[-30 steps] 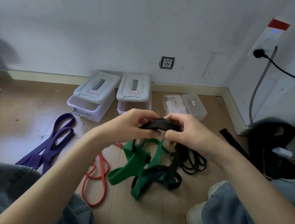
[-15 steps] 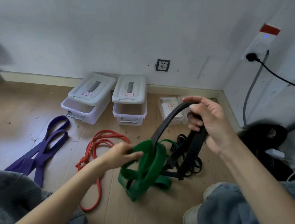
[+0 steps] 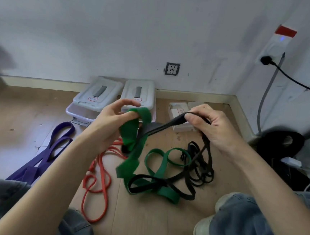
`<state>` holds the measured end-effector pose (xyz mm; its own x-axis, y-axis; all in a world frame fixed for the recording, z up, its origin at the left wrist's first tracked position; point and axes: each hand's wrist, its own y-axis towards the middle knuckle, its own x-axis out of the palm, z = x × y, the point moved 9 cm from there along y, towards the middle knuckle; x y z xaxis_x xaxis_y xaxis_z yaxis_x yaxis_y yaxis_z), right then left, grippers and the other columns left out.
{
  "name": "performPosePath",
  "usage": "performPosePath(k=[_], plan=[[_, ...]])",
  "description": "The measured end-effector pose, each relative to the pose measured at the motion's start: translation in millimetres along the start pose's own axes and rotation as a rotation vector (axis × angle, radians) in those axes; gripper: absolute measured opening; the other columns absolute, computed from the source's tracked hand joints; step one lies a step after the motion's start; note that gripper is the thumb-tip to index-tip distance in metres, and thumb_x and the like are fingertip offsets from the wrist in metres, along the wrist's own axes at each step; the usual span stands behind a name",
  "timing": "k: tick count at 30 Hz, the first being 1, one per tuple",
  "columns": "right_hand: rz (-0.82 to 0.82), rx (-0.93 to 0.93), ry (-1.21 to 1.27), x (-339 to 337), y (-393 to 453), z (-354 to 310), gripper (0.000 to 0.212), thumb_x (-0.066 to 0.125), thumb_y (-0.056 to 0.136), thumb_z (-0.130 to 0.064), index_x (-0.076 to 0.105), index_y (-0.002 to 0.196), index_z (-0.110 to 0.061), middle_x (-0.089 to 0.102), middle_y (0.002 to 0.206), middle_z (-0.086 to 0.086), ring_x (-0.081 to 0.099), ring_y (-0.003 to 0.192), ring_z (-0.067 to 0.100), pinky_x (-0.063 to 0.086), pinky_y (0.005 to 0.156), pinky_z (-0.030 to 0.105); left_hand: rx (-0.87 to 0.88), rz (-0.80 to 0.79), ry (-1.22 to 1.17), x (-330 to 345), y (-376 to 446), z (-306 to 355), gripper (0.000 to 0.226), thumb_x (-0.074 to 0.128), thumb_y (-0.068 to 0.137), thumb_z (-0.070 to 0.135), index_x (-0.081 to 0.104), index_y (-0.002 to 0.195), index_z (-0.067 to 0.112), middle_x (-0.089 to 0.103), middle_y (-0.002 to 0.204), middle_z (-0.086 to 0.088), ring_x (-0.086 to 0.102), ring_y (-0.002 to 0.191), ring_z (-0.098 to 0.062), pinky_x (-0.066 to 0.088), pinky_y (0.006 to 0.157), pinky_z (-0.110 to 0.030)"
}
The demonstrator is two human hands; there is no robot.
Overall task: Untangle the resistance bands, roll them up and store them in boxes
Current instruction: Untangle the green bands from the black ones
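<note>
The left hand [image 3: 112, 121] pinches the green band [image 3: 134, 134] near its upper fold; the right hand [image 3: 207, 125] grips the black band [image 3: 170, 124]. Both bands trail, interlooped, onto the floor [image 3: 141, 219]. They look soft, stretchy, light, best held near the crossings.

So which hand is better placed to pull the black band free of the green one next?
Probably the right hand: it already grips the black band, raised, with slack trailing to the floor. The left hand holds the green band, so it suits anchoring.
</note>
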<state>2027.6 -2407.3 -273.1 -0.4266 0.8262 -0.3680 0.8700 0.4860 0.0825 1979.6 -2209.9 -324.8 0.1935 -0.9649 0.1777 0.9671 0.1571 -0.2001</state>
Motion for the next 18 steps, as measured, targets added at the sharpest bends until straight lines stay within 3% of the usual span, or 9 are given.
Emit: performPosePath(k=[3,5,7,9,12,14,16,18], plan=[[-0.097,-0.018,0.089,16,-4,-4,0.023,0.057,0.081,-0.025,0.067,0.097,-0.012,0.051,0.093,0.000,0.051,0.075,0.000,0.042,0.073,0.015,-0.014,-0.047,-0.119,17,-3,3,0.007,0.050,0.089,0.006,0.054,0.088,0.012,0.059,0.078,-0.007,0.055,0.068,-0.018,0.047,0.059,-0.028],[-0.144,-0.028,0.132,26,-5,-7,0.022,0.056,0.077,-0.029,0.068,0.093,-0.018,0.052,0.096,-0.003,0.054,0.081,-0.002,0.047,0.077,0.017,-0.026,-0.155,-0.205,34,-6,-3,0.009,0.049,0.081,0.005,0.050,0.086,0.011,0.056,0.077,-0.007,0.051,0.069,-0.018,0.044,0.060,-0.029],[-0.130,-0.046,0.121,31,-4,-8,0.017,0.056,0.077,-0.031,0.068,0.088,-0.024,0.053,0.094,-0.004,0.053,0.082,-0.002,0.048,0.076,0.019,-0.075,-0.326,-0.316,54,-13,-11,0.024,0.051,0.064,0.009,0.055,0.087,0.011,0.060,0.078,-0.007,0.057,0.067,-0.017,0.048,0.058,-0.028],[-0.054,-0.053,0.083,28,-2,-6,0.016,0.058,0.077,-0.034,0.068,0.087,-0.027,0.057,0.092,-0.003,0.052,0.081,-0.001,0.043,0.075,0.021,-0.158,-0.447,-0.336,68,-20,-22,0.033,0.053,0.061,0.013,0.059,0.094,0.010,0.063,0.086,-0.009,0.060,0.074,-0.020,0.051,0.062,-0.030],[0.039,-0.051,0.053,21,-1,-2,0.012,0.062,0.082,-0.027,0.070,0.089,-0.023,0.065,0.093,0.001,0.056,0.082,0.000,0.042,0.074,0.019,-0.090,-0.324,0.037,62,-13,-39,0.019,0.056,0.086,0.014,0.060,0.104,0.009,0.066,0.095,-0.008,0.064,0.083,-0.020,0.050,0.073,-0.037],[0.039,-0.055,0.042,22,-1,-1,0.011,0.062,0.085,-0.021,0.070,0.093,-0.019,0.069,0.094,0.002,0.061,0.086,0.004,0.046,0.077,0.018,0.003,-0.207,0.268,52,-7,-38,0.020,0.064,0.087,0.021,0.061,0.105,0.012,0.069,0.095,-0.007,0.067,0.086,-0.018,0.055,0.076,-0.034],[0.058,-0.069,0.063,21,-2,-3,0.012,0.062,0.086,-0.016,0.070,0.096,-0.015,0.071,0.095,0.002,0.063,0.085,0.001,0.046,0.079,0.014,-0.019,-0.195,0.254,46,-6,-38,0.018,0.062,0.087,0.018,0.064,0.103,0.009,0.071,0.096,-0.011,0.068,0.090,-0.022,0.057,0.079,-0.034],[0.072,-0.086,0.083,17,-2,-8,0.013,0.063,0.086,-0.011,0.070,0.097,-0.010,0.070,0.088,-0.002,0.061,0.073,-0.007,0.044,0.068,0.008,-0.037,-0.107,0.198,31,-4,-32,0.016,0.055,0.092,0.014,0.065,0.101,0.006,0.074,0.087,-0.010,0.071,0.082,-0.021,0.059,0.073,-0.029]])
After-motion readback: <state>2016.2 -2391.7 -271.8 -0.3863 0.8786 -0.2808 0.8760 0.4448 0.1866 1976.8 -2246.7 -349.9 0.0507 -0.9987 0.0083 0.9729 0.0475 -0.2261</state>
